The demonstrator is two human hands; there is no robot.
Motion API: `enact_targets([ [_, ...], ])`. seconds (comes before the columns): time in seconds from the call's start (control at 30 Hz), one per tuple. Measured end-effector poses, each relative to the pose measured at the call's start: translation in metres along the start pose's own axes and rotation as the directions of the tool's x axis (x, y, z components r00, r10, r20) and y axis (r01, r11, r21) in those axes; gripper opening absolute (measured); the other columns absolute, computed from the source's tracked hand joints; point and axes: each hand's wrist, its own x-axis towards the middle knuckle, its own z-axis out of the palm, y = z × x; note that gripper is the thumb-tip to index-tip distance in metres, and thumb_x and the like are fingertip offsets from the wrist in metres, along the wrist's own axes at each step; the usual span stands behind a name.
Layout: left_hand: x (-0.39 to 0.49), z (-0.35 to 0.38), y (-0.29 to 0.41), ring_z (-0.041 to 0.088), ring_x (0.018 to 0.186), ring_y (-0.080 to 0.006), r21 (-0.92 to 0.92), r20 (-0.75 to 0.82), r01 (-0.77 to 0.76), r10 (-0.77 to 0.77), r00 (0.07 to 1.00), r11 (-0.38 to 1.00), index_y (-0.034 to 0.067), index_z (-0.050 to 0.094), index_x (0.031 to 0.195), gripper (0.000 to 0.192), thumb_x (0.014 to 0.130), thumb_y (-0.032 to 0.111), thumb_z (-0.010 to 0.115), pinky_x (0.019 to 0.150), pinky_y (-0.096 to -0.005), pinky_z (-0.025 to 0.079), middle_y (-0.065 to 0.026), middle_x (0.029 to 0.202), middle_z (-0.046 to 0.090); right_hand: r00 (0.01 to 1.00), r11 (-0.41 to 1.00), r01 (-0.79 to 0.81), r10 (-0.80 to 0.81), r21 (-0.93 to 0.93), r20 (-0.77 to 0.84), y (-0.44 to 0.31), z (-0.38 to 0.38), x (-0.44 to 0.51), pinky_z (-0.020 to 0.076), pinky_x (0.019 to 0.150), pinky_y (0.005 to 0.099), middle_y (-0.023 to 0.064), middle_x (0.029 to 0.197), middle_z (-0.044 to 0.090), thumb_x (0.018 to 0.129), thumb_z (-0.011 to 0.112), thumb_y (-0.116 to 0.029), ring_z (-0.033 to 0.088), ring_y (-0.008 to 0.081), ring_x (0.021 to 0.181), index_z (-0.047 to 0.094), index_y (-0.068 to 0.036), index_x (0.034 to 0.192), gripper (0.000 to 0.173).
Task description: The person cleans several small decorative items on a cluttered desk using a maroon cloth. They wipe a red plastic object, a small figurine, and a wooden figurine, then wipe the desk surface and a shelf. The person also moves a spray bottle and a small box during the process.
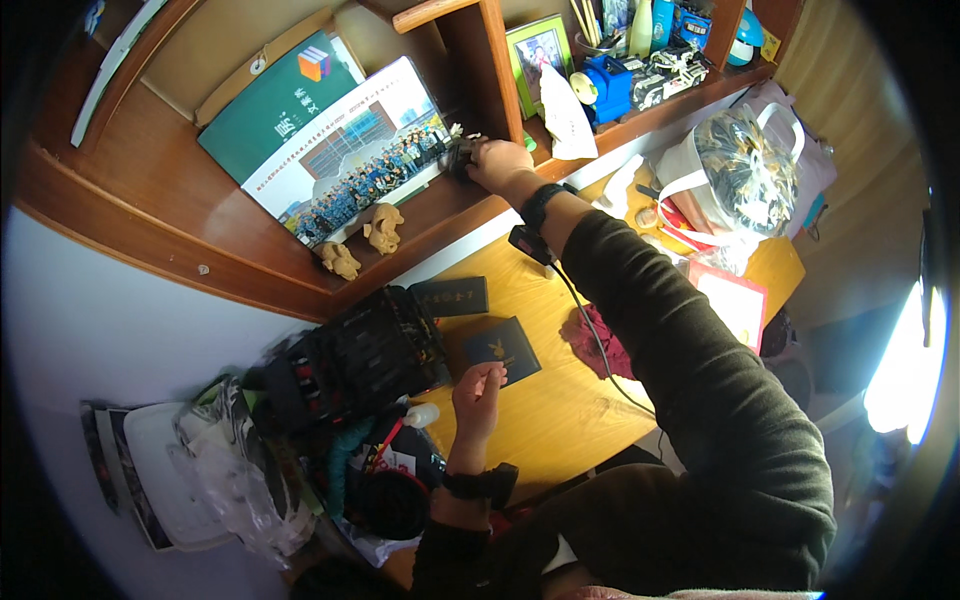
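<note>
My right hand reaches up to the shelf and has its fingers around a small dark object with pale bits at its top. The hand covers part of this object, so its kind is unclear. Beside it leans a large group photograph in front of a green folder. Two tan figurines, one nearer the hand and one farther off, sit on the shelf below the photograph. My left hand hovers over the desk with loosely bent fingers and nothing in it, near a dark blue box.
On the wooden desk lie a black case, a crumpled maroon cloth and a cable. A bulky black item stands left. Right are a white bag, a framed picture and a blue toy.
</note>
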Motion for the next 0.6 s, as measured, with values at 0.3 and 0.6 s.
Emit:
enact_targets([
  [0.3,-0.001,0.009,0.005,0.056,0.076,-0.0099,0.013,0.003,0.013,-0.013,1.000,1.000,0.000,0.059,0.096,0.012,0.089,0.007,0.053,0.073,-0.0227,0.047,-0.0042,0.087,0.060,0.961,0.902,-0.036,0.149,0.430,-0.233,0.007,-0.007,-0.022,0.0498,0.066,0.0402,0.0168,0.076,0.064,0.083,0.055,-0.036,0.062,0.0342,0.076,0.063,-0.002,0.077,0.035],
  [0.6,0.024,0.018,0.004,0.056,0.076,-0.0090,-0.073,-0.006,-0.003,0.003,1.000,0.997,-0.001,0.059,0.097,0.012,0.089,0.007,0.054,0.073,-0.0215,0.046,-0.0039,0.085,0.061,0.947,-0.037,-0.238,0.211,0.970,0.241,0.046,-0.034,-0.076,0.0360,0.039,0.0207,0.0021,0.062,0.057,0.089,0.057,-0.028,0.047,0.0082,0.043,0.059,-0.004,0.079,0.026],
])
